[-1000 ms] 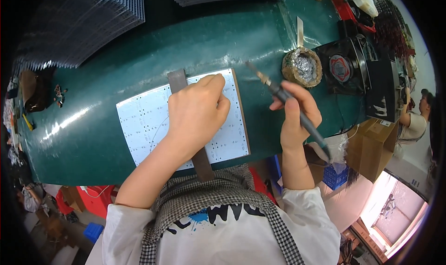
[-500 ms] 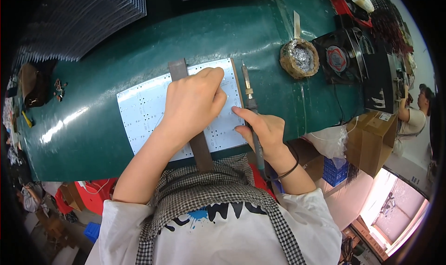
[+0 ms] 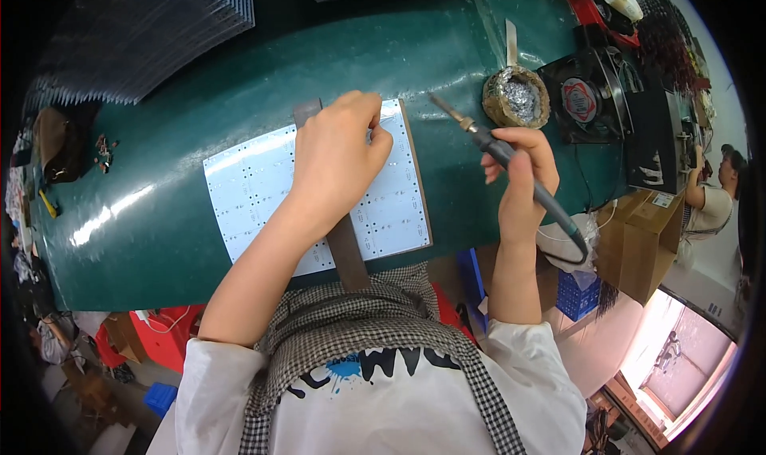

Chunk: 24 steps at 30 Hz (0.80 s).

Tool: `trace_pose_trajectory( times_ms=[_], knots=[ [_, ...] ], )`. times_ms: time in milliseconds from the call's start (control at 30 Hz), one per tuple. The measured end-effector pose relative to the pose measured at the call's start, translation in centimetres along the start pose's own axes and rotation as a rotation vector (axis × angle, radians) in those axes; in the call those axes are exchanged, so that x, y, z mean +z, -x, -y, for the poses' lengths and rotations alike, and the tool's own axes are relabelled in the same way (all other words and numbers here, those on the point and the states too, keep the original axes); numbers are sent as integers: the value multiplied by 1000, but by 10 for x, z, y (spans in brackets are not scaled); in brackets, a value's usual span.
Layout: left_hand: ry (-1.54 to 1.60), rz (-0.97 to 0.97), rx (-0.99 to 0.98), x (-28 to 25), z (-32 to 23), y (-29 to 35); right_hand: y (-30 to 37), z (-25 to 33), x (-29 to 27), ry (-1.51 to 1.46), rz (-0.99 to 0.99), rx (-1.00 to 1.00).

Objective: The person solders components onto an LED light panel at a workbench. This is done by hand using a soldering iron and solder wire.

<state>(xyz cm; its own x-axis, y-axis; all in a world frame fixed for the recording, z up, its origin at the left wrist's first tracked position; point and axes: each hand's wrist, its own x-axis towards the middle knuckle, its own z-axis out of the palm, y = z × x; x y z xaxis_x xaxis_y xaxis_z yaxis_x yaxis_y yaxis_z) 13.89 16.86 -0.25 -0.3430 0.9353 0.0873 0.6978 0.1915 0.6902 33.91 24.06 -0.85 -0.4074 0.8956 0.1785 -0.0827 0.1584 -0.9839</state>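
A white circuit board (image 3: 257,185) with rows of small dark marks lies on the green table, a dark flat bar (image 3: 346,251) running across it. Over the board's far middle part my left hand (image 3: 337,152) is closed, knuckles up; whatever its curled fingers hold, if anything, is hidden. To the right of the board, my right hand (image 3: 528,176) grips a soldering iron (image 3: 501,151) by its dark handle. The iron's tip points up and left, apart from the board. Just beyond that hand stands a round, crusted pot (image 3: 496,104) with shiny silvery material inside.
A black fan (image 3: 589,96) stands right of the pot. Stacked thin grey panels (image 3: 159,32) rise at the far left. A brown pouch (image 3: 60,145) and small loose parts (image 3: 104,152) lie on the left. Cardboard boxes (image 3: 636,231) and a blue crate (image 3: 576,294) are at the right.
My right hand has moved right and a little farther off, lifting the soldering iron away from the board's right edge and tilting it. My left hand has stayed nearly in place.
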Motion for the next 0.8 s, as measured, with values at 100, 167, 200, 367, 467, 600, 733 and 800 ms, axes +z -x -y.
trace_pose_trajectory(
  times_ms=[100,167,200,367,467,600,733,800],
  knots=[
    [-82,26,-39,-2,-7,-6,-3,1,11,115,-66,29],
    [-130,54,-81,0,-9,-8,-4,-2,15,182,-118,12],
    [-152,55,-83,1,-9,-8,-4,-4,16,217,-134,-17],
    [-240,45,-36,5,-14,-8,-7,-8,18,235,-124,-37],
    [-273,44,-18,7,-15,-8,-6,-7,22,234,-118,-23],
    [-313,35,1,9,-15,-9,-6,-8,22,266,-116,-33],
    [-325,48,-11,9,-16,-9,-8,-13,25,191,-155,-24],
    [-294,48,-33,11,-16,-9,-8,-12,24,189,-154,-14]
  ],
)
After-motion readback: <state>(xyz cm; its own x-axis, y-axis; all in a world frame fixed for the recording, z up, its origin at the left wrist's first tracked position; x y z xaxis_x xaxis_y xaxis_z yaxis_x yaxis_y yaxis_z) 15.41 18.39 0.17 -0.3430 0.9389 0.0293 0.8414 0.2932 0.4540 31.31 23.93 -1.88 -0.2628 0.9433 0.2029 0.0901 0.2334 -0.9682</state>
